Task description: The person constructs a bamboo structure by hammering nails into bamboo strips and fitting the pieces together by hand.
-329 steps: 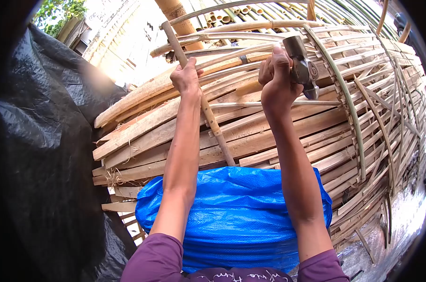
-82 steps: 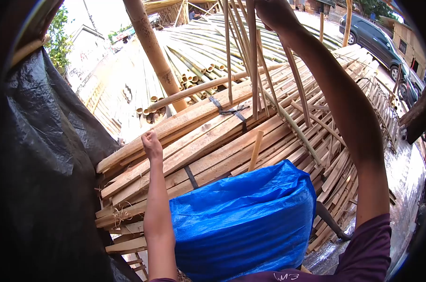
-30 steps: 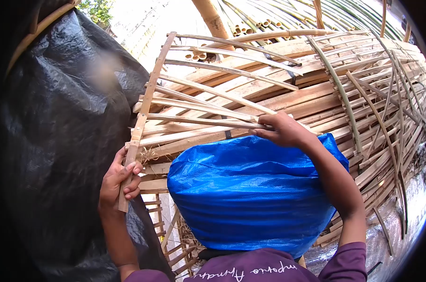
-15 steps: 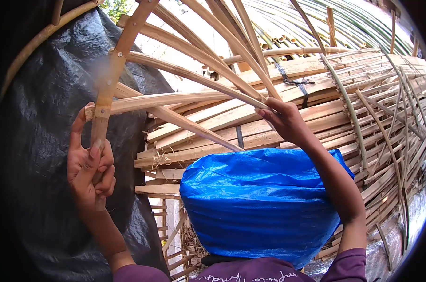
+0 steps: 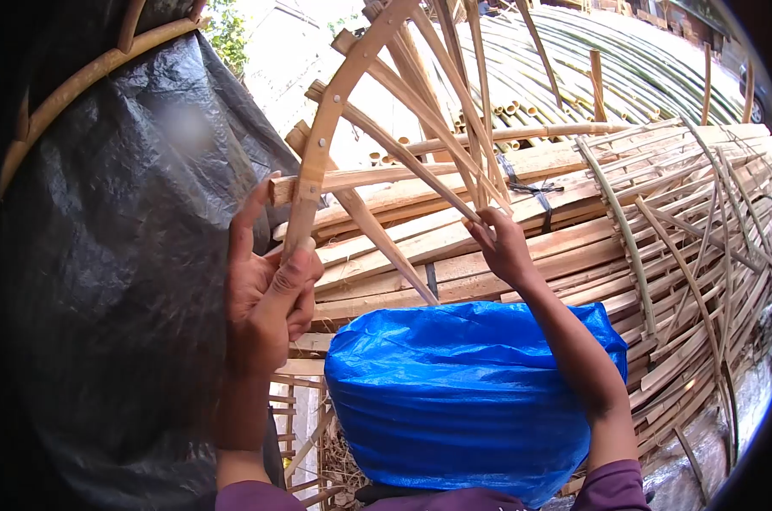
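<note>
Far left: tarp point(image 5: 122, 315), black, creased, hanging like a wall; a curved pole point(image 5: 66, 89) runs along its top. Left hand point(image 5: 273, 294) is in front of the tarp's right edge, fingers curled round the lower end of the bar point(image 5: 326, 119), thumb against it, index finger extended upward to touch the butt of one slat. Bar is raised above the planks point(image 5: 352, 298), tilted, top leaning right, nail heads along its face. Slats point(image 5: 373, 128) cross the bar, butts projecting past its left edge, and run right at differing angles. One slopes downward, lower end near the top of the sheet point(image 5: 463, 409). Sheet is blue, wrinkled, bulging below both hands, in front of the torso. Right hand point(image 5: 507, 249): thumb and fingers pinch the far end of at least one of the slats; exact number held, cannot tell. Beyond it, black strap point(image 5: 544, 204) round some planks. Upper right, background: bamboo point(image 5: 650, 72), long greenish lengths laid side by side. Far right: lattice point(image 5: 710, 217), thin strips with curved cross-pieces, lying beside the planks.
</note>
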Demonstrator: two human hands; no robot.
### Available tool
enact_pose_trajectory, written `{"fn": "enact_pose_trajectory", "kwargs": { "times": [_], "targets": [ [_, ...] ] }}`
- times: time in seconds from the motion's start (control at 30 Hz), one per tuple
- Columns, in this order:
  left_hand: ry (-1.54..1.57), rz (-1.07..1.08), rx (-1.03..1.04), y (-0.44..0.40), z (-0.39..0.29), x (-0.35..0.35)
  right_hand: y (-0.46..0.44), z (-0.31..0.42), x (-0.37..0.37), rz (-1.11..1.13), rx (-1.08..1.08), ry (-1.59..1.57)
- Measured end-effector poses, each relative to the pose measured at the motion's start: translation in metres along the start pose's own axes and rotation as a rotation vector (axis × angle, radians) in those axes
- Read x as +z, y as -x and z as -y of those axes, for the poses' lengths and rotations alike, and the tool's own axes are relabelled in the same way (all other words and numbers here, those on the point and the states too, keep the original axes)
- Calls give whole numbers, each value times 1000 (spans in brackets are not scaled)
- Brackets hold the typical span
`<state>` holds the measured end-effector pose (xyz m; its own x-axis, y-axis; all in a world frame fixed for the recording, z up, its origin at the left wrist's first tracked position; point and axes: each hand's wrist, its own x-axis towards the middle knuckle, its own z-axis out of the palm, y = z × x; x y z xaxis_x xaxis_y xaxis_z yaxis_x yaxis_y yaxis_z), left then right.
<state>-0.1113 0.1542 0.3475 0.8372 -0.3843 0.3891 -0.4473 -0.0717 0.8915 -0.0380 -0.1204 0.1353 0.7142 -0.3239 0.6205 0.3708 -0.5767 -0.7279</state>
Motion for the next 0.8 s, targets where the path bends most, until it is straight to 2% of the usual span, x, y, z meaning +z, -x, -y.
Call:
{"fn": "enact_pose_trajectory", "kwargs": {
  "times": [0.07,0.27,0.3,0.33,0.43,0.53,0.57,0.6,0.7,0.8],
  "targets": [
    [73,78,-4,11,8,24,5,-13,2,-64,39,108],
    [169,160,62,12,9,63,-2,-8,-8,-136,91,15],
    [177,135,127,13,16,74,-4,-9,-8,-145,102,-46],
    [164,152,168,16,23,83,-6,-12,-6,-182,34,28],
    [102,245,356,37,42,115,5,-21,-4,-158,155,-156],
    [222,274,426,51,43,142,11,-34,-1,-211,-14,-134],
    [204,261,456,54,42,149,11,-38,-1,-156,142,-247],
    [186,247,485,56,41,157,14,-38,-3,-205,32,-183],
    [231,279,443,59,37,164,18,-45,-9,-160,-33,-244],
    [212,304,434,60,37,161,17,-54,-4,-118,139,-326]
  ]
}}
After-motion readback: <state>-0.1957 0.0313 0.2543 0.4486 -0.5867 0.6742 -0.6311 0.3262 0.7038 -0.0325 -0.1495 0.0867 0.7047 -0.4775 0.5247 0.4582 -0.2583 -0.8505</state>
